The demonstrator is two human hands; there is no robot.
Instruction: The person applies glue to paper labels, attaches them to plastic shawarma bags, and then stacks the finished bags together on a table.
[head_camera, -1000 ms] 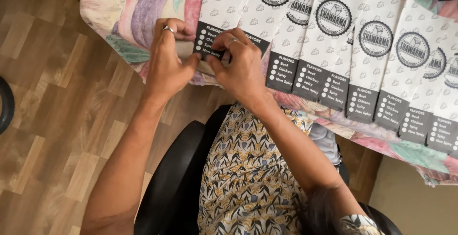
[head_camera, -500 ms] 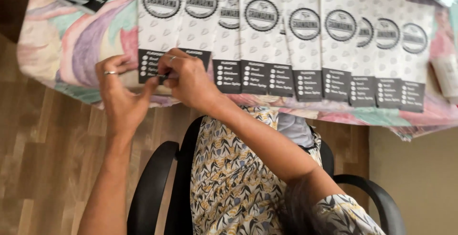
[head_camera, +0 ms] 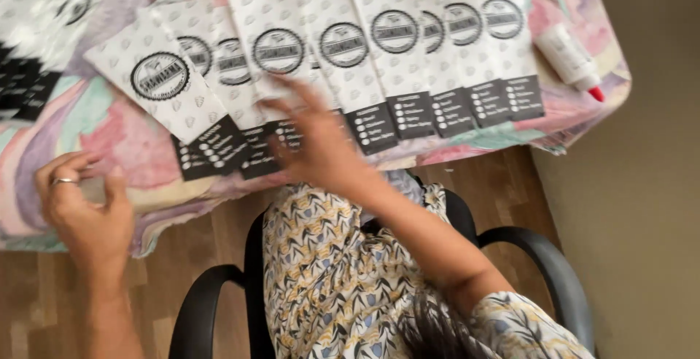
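Flanking the overlapped paper bags (head_camera: 343,60), a glue bottle (head_camera: 570,59) lies rightward

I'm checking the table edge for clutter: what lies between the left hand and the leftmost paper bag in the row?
In the head view, only bare tablecloth lies between the left hand and the leftmost paper bag.

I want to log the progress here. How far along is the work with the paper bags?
Done: a row of white paper bags with round black emblems lies overlapped on the pastel marbled tablecloth. In hand: the right hand, blurred and open, is over the bags near the leftmost one; the left hand is at the cloth's edge and seems empty. Left: more bags top left; a white glue bottle with red tip lies beside the row.
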